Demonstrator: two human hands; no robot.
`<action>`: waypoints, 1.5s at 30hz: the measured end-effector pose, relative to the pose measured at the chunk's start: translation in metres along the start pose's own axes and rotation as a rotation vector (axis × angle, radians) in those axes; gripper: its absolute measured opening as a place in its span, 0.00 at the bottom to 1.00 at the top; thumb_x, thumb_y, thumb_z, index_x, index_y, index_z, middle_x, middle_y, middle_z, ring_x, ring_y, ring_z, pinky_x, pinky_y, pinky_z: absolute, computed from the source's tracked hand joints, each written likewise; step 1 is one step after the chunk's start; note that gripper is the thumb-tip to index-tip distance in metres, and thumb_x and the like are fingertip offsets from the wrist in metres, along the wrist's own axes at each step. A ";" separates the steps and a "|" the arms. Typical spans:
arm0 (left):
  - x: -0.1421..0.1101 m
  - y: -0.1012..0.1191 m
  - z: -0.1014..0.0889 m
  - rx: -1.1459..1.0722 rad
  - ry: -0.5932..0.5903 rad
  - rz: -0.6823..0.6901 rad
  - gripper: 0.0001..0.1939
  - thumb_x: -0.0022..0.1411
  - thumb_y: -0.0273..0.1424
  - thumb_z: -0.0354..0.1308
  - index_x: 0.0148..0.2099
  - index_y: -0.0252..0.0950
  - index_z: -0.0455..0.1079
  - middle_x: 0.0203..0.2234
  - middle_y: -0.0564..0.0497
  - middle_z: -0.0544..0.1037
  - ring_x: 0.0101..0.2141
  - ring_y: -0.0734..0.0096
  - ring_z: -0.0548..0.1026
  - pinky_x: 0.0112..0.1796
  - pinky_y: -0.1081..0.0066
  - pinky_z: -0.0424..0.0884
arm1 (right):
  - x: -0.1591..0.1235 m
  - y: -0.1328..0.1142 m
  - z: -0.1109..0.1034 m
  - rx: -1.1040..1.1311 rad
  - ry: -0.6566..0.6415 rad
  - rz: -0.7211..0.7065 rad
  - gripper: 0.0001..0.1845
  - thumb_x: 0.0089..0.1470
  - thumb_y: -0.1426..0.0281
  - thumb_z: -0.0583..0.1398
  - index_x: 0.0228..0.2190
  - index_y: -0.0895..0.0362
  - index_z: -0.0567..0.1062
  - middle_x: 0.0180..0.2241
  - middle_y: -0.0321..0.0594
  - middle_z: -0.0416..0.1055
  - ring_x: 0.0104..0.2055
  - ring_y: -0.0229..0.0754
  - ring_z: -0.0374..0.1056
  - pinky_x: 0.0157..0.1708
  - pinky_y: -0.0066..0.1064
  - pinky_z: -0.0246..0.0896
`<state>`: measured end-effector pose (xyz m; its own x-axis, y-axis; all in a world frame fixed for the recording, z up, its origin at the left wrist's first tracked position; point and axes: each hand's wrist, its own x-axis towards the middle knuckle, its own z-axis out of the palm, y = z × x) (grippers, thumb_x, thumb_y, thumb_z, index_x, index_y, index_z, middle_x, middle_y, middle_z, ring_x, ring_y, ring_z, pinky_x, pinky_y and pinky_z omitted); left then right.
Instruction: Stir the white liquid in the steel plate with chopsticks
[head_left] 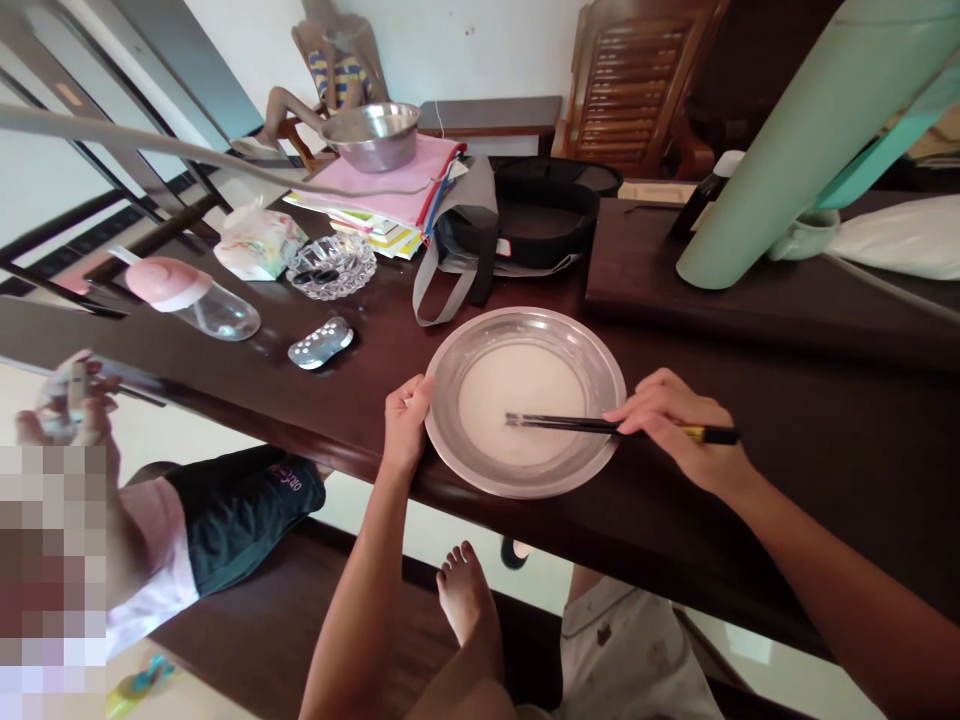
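A wide metal basin (525,482) stands on the dark table near its front edge. Whitish liquid (495,385) covers its bottom. My left hand (407,415) is closed on the basin's left rim. Over the right rim, my right hand (686,425) holds a pair of black chopsticks (570,424). Their tips point left and reach the liquid near the middle of the basin. White bits cling to the tips.
Left on the table (750,420) are a remote control (321,343), a pink-lidded bottle (195,297), a glass ashtray (331,266) and a tissue pack (259,240). Behind stand a black-grey bag (517,225) and a steel bowl (375,138) on papers. Two other people sit leftward.
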<state>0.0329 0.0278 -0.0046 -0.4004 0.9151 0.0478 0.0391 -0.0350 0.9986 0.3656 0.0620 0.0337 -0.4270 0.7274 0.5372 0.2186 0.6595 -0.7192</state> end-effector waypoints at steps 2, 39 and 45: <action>0.000 0.000 0.000 0.006 0.013 -0.001 0.29 0.56 0.50 0.63 0.21 0.38 0.52 0.15 0.59 0.53 0.19 0.80 0.49 0.19 0.75 0.46 | 0.000 -0.002 0.001 -0.058 0.010 0.022 0.11 0.62 0.69 0.60 0.30 0.49 0.81 0.35 0.38 0.82 0.35 0.46 0.71 0.37 0.41 0.66; -0.001 0.004 0.001 0.005 0.016 -0.008 0.30 0.55 0.50 0.64 0.20 0.38 0.51 0.16 0.60 0.52 0.19 0.80 0.47 0.19 0.75 0.45 | 0.000 -0.001 0.001 -0.046 0.014 0.053 0.12 0.62 0.69 0.59 0.29 0.50 0.81 0.34 0.38 0.82 0.36 0.46 0.72 0.37 0.41 0.67; -0.002 0.005 0.003 0.010 0.009 -0.013 0.30 0.54 0.50 0.64 0.20 0.37 0.51 0.15 0.59 0.52 0.19 0.80 0.48 0.19 0.75 0.46 | -0.002 -0.002 0.002 0.047 0.107 0.118 0.16 0.64 0.68 0.57 0.26 0.51 0.79 0.30 0.38 0.80 0.32 0.44 0.72 0.33 0.39 0.67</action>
<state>0.0364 0.0267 0.0004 -0.4090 0.9119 0.0348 0.0431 -0.0188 0.9989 0.3641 0.0594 0.0331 -0.3039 0.8170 0.4900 0.2193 0.5605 -0.7986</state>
